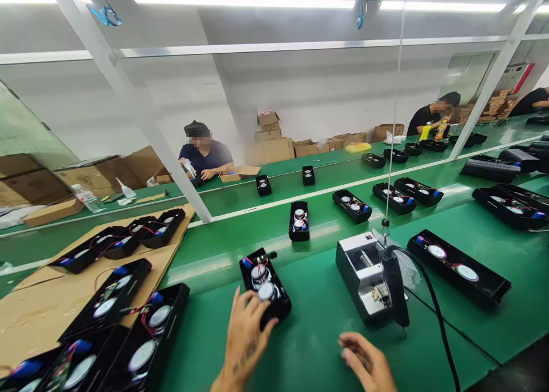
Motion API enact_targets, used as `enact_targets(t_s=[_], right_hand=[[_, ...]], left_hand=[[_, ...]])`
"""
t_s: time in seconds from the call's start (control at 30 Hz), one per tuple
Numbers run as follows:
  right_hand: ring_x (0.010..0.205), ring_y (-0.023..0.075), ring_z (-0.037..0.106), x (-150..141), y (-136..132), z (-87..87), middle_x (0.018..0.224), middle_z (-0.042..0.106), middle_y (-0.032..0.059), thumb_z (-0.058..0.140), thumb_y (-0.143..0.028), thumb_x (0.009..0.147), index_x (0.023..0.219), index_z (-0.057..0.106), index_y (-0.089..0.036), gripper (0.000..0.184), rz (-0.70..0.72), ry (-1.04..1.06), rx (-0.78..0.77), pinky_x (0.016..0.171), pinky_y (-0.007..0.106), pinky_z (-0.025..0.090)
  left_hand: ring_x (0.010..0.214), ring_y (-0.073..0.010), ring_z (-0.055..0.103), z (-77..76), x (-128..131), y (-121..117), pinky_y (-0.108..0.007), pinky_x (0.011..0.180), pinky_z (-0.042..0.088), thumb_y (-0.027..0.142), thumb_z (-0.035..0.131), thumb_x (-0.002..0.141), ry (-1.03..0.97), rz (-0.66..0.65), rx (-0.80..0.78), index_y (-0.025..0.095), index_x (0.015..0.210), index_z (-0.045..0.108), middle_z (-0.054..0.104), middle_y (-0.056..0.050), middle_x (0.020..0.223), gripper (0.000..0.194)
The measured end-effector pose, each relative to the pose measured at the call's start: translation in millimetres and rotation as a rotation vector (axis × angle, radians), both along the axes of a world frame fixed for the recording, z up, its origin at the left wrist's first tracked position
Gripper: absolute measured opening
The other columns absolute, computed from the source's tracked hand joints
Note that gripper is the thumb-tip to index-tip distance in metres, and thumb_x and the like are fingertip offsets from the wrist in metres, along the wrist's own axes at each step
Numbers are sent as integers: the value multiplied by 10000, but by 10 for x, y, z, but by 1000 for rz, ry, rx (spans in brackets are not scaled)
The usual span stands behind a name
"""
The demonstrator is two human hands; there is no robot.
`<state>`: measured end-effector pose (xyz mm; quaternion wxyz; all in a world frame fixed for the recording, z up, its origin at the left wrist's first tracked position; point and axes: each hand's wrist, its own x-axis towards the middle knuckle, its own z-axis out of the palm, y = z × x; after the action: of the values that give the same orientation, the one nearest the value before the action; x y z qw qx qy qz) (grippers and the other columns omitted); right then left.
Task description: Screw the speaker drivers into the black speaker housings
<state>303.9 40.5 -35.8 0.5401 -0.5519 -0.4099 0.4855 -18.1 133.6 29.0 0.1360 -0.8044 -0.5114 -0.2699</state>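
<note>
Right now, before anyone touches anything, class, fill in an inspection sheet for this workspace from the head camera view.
surface: green conveyor belt, with a cardboard sheet at its left side.
job's things: black open case holding two round discs, red wires and blue parts; more such cases lie on the belt and the cardboard.
clutter: clear plastic sheet beside a grey-and-white bench machine.
hands: left hand rests on the case; right hand holds nothing, near the machine.
cables: black cable runs from a hanging black handheld tool toward the lower right.
surroundings: one co-worker and another co-worker across the belts, cardboard boxes behind.
</note>
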Motion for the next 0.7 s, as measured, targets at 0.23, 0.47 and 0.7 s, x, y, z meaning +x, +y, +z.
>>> enact_targets(t_s=[0.23,0.47,0.7], right_hand=[[1432,390,655,-499,409,621,1535,710,153,787,-369,797,1483,720,-186,713,640,-326,-11,1241,520,495],[1255,312,793,-148,868,883,1322,828,69,585,-22,689,1320,834,-244,714,983,-629,170,1056,339,597],[1189,271,812,-260,1115,1319,1194,878,67,643,-86,860,1122,895,-219,387,894,-789,130,1085,341,566]], left_hand=[[1055,-270,735,-548,728,-1369,-602,1329,405,283,790,882,-130,-80,120,265,1057,761,763,-19,887,178],[1384,-330,676,-378,505,-1584,-578,1348,395,330,843,906,-64,-237,52,263,1198,769,788,-24,1000,309],[1466,-326,615,-155,443,-1463,-589,1372,349,210,778,949,-73,-233,20,240,1178,771,807,-26,1089,231]])
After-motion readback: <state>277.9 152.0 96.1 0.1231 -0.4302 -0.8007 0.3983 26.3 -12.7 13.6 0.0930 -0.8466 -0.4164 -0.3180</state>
